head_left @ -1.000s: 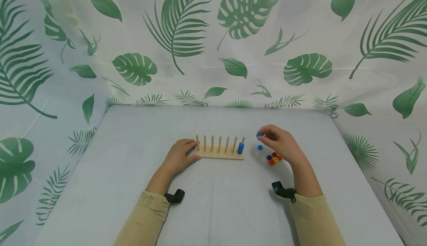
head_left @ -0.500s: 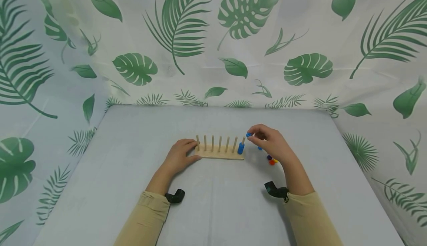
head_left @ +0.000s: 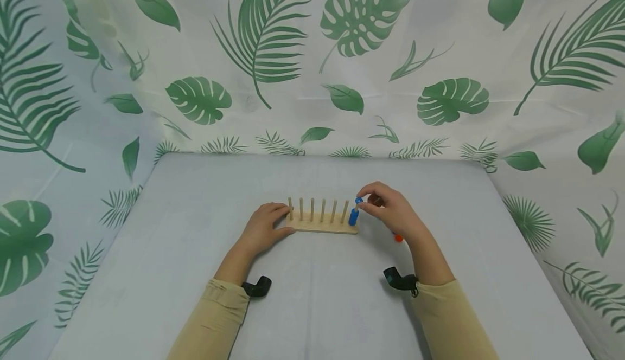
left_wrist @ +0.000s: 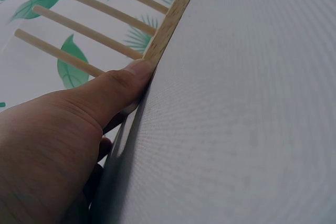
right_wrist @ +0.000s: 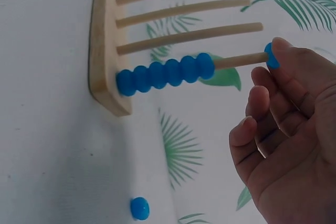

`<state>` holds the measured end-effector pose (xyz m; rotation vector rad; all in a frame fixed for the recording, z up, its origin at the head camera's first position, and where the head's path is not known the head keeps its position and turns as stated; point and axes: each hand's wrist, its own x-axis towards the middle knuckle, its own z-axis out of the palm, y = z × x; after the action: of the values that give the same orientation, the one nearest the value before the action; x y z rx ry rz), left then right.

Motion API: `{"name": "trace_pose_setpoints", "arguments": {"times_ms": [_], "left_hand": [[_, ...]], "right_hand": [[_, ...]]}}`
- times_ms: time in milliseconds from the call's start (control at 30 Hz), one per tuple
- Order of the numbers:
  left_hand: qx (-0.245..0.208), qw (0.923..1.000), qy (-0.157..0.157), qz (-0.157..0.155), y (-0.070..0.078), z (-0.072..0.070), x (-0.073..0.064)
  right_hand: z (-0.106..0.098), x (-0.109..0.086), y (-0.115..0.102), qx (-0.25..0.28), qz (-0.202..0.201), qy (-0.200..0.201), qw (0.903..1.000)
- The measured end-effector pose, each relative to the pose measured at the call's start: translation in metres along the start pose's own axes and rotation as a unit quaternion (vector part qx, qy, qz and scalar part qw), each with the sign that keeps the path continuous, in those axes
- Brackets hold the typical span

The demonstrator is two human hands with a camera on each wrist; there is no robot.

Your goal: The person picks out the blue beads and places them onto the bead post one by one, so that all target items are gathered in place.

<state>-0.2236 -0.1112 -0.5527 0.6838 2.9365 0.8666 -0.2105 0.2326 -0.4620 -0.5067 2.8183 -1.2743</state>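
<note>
A wooden peg board (head_left: 319, 226) with a row of upright pegs stands mid-table. My left hand (head_left: 263, 227) grips its left end; in the left wrist view the thumb (left_wrist: 123, 85) presses the base's near edge and the other fingers are mostly hidden. Several blue beads (right_wrist: 165, 73) are stacked low on the rightmost peg. At that peg's tip, my right hand (head_left: 390, 208) pinches another blue bead (right_wrist: 271, 56) between thumb and index finger, the bead touching or around the tip. The other pegs carry no beads.
One loose blue bead (right_wrist: 140, 208) lies beside the board's right end. A red bead (head_left: 399, 238) shows below the right hand, which hides other loose beads. Leaf-patterned cloth (head_left: 283, 105) hangs behind the white-covered table (head_left: 312, 295).
My right hand has carried the blue bead leftward from above the loose beads to the tip of the rightmost peg. The left hand has stayed on the board.
</note>
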Motion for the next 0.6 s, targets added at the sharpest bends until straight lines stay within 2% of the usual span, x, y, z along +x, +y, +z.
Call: {"name": "trace_pose_setpoints", "arguments": {"times_ms": [367, 600], "left_hand": [[0.002, 0.9999, 0.012, 0.01, 0.0, 0.001, 0.0], [-0.001, 0.9999, 0.01, 0.007, 0.0, 0.001, 0.0]], "right_hand": [[0.009, 0.0, 0.011, 0.002, -0.005, -0.01, 0.9999], [0.015, -0.001, 0.019, 0.017, 0.013, -0.027, 0.9994]]}}
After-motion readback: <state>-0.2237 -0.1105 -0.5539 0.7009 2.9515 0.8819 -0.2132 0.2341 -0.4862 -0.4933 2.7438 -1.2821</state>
